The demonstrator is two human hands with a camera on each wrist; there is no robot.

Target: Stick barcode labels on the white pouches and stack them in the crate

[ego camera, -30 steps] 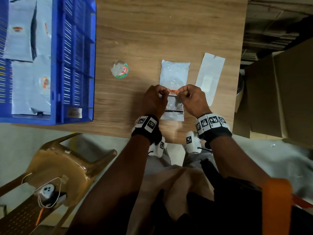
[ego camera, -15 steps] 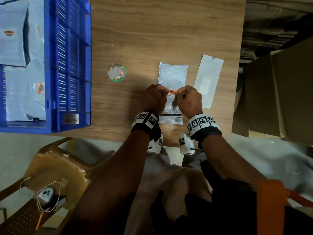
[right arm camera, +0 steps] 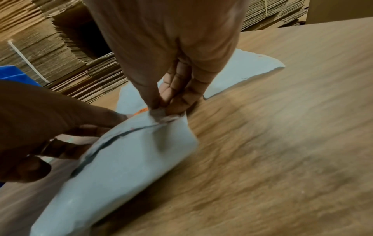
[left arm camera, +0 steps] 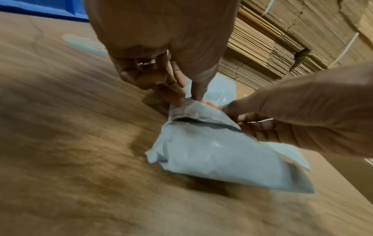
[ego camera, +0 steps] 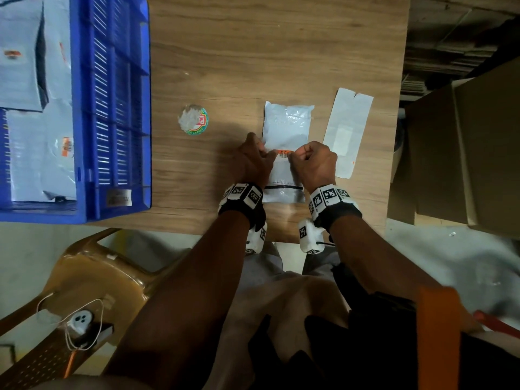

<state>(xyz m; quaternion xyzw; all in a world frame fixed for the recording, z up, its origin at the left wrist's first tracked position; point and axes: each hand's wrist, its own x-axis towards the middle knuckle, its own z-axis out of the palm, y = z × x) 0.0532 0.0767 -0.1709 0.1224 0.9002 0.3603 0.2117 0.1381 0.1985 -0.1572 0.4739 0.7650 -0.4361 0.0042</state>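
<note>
Flat on the wooden table (ego camera: 275,46), near its front edge, a white pouch (ego camera: 287,128), long axis running away from the person, a dark seal line across its near end. Across its middle, a small barcode label (ego camera: 284,153) with an orange top band, stretched between the two hands. Left hand (ego camera: 254,161) curled, thumb and forefinger pinched together on the left end of the label and the pouch film beneath; in the left wrist view, the fingertips (left arm camera: 177,99) pressed down at the pouch's left edge, a ring showing on one finger. Right hand (ego camera: 316,164) likewise curled into a loose fist, thumb and forefinger pinched on the right end of the label; in the right wrist view, the fingers (right arm camera: 175,89) bunched at the pouch's right edge, film gathered under them. Cannot tell whether the label is already stuck down or held just above the film.

Just right of the pouch, apart from it, a white backing strip (ego camera: 347,130) lying at a slight slant, notched at its far end. Left of the pouch, well apart, a round sticker (ego camera: 193,119) with a green rim. At the table's left side, a blue crate (ego camera: 112,108) holding several white pouches (ego camera: 25,60), some bearing orange labels. Stacked flat cardboard (ego camera: 450,38) beyond the table's right edge; a brown plastic chair (ego camera: 92,277) below the crate.
</note>
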